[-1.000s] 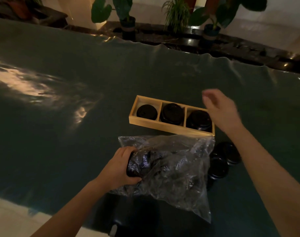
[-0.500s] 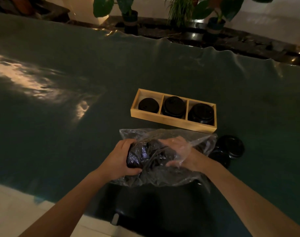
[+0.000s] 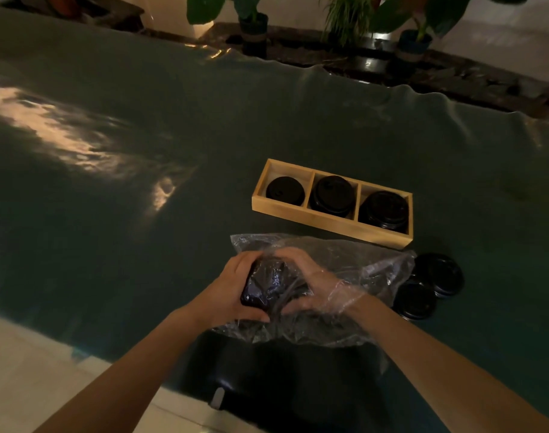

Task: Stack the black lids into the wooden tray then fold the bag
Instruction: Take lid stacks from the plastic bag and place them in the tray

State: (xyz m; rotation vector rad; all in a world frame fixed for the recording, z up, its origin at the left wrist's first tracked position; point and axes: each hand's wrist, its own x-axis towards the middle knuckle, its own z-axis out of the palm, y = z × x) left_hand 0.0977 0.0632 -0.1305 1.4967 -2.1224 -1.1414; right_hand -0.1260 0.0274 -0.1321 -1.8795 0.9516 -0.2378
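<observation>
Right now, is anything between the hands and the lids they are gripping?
Yes: the clear plastic bag. The left hand grips the black lids through the film; the right hand is inside the bag.

One wooden tray [image 3: 329, 225] (three compartments), one plastic bag [image 3: 354, 264], two hands, three potted plants.

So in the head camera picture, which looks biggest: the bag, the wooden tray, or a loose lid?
1. Plastic bag, though it lies nearer the camera.
2. Wooden tray, slightly smaller.
3. Loose black lid.
</observation>
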